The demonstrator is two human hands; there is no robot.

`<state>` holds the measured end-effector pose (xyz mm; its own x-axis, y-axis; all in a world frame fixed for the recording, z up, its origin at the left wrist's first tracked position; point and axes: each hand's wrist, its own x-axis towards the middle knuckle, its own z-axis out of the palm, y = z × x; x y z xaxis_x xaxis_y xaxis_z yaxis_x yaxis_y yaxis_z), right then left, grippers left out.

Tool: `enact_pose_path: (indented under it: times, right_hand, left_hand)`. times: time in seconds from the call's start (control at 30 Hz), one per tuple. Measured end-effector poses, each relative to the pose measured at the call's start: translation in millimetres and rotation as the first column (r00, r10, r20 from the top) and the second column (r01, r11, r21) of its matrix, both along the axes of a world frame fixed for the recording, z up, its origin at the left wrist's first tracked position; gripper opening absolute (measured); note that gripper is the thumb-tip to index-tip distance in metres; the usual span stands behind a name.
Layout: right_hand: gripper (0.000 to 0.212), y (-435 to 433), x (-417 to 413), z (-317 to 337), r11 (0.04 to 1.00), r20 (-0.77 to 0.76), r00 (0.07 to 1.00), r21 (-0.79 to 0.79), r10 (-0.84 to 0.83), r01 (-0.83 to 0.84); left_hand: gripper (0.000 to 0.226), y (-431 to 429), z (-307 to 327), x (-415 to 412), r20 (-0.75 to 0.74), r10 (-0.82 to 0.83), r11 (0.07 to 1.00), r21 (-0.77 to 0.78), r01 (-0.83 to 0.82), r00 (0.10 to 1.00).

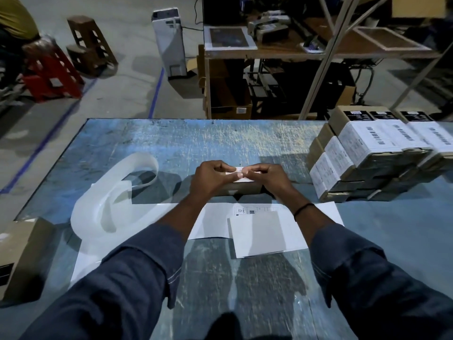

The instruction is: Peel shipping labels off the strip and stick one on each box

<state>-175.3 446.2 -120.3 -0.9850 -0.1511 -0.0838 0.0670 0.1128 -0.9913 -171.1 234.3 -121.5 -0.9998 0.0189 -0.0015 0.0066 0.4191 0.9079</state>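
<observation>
At the left edge of the table (220,138) sits one plain brown cardboard box (22,253), matte and square-cornered. Beside it one glossy, translucent liner ribbon (103,192) curls up in a loose loop. One flat white paper strip (210,224) runs along the near side under your forearms, with one printed label (252,210) showing on it. At the middle of the scratched blue surface, your left hand (210,176) and right hand (269,177) meet over one small brown box (245,188). The curled fingers and thumbs of both pinch one white label (239,170) at its top. At the far right corner stands one stack of labelled boxes (367,153), three across its top; the lower ones are too crowded to count.
</observation>
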Motion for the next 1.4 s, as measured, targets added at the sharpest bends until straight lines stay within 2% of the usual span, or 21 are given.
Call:
enact_pose_path:
  times: [0.13,0.23,0.33,0.47,0.53,0.63,0.8,0.93,1.03,1.1,1.17,1.23,1.3,1.33,1.4]
  right_hand:
    - [0.026,3.2,2.4,-1.8,0.999,-0.021,0.999,0.036,0.037,-0.036]
    - [0.029,9.1,1.2,1.9,0.991,-0.041,0.994,0.099,0.098,-0.093]
    - [0.036,12.6,5.6,2.8,0.982,-0.056,0.989,0.138,0.140,-0.131]
    - [0.035,10.0,10.6,-9.2,0.976,-0.172,0.979,0.208,0.109,-0.072]
    - [0.035,12.3,11.1,-12.2,0.969,-0.204,0.972,0.237,0.117,-0.066]
    - [0.036,19.1,8.2,-6.3,0.956,-0.181,0.966,0.263,0.183,-0.132]
    - [0.039,33.6,6.7,-3.1,0.965,-0.050,0.968,0.115,0.244,-0.237]
    - [0.044,37.1,10.8,-11.4,0.960,0.105,0.964,-0.163,0.246,-0.227]
    - [0.055,37.6,12.2,-15.4,0.942,0.123,0.959,-0.253,0.257,-0.220]
    - [0.064,35.6,13.7,-13.9,0.938,0.127,0.959,-0.274,0.255,-0.213]
    - [0.069,34.2,15.5,-14.8,0.933,0.120,0.959,-0.291,0.257,-0.213]
    - [0.066,34.4,17.2,-18.1,0.941,0.134,0.971,-0.303,0.200,-0.152]
    - [0.054,31.8,15.0,-20.6,0.957,0.172,0.979,-0.284,0.112,-0.060]
    - [0.048,28.6,13.9,-20.1,0.977,0.163,0.985,-0.210,0.065,-0.030]
    - [0.043,20.0,15.2,-17.7,0.996,0.011,1.000,0.084,-0.017,0.016]
  left_hand:
    - [0.035,-8.8,0.0,4.0,-0.035,-0.093,0.996,0.008,0.093,0.995]
    - [0.039,-14.2,-4.1,4.8,-0.082,-0.129,0.992,0.003,0.129,0.988]
    - [0.042,-14.3,-9.1,5.4,-0.134,-0.108,0.993,-0.067,0.100,0.985]
    - [0.042,-8.7,-13.3,11.1,-0.309,-0.062,0.974,-0.226,-0.010,0.949]
    - [0.038,-8.3,-15.6,11.5,-0.334,-0.075,0.979,-0.203,0.006,0.939]
    - [0.031,-13.3,-14.2,9.5,-0.290,-0.137,0.989,-0.092,0.115,0.947]
    - [0.032,-23.3,-7.2,5.2,-0.162,-0.253,0.958,0.097,0.271,0.954]
    - [0.034,-36.1,-5.6,-3.0,-0.083,-0.359,0.926,0.091,0.365,0.930]
    - [0.036,-40.5,-0.8,-5.6,-0.051,-0.442,0.894,0.053,0.444,0.896]
    - [0.043,-41.4,1.7,-3.7,-0.043,-0.458,0.889,-0.038,0.457,0.888]
    - [0.059,-42.0,-0.3,-2.4,-0.016,-0.472,0.855,-0.253,0.453,0.881]
    - [0.068,-41.2,-4.6,-1.0,0.007,-0.483,0.733,-0.545,0.408,0.876]
    - [0.063,-37.7,-8.3,5.3,-0.030,-0.469,0.568,-0.776,0.275,0.883]
    - [0.062,-34.1,-9.3,10.3,-0.072,-0.458,0.502,-0.843,0.191,0.886]
    - [0.062,-23.0,-10.0,21.6,-0.174,-0.435,0.436,-0.899,0.037,0.884]
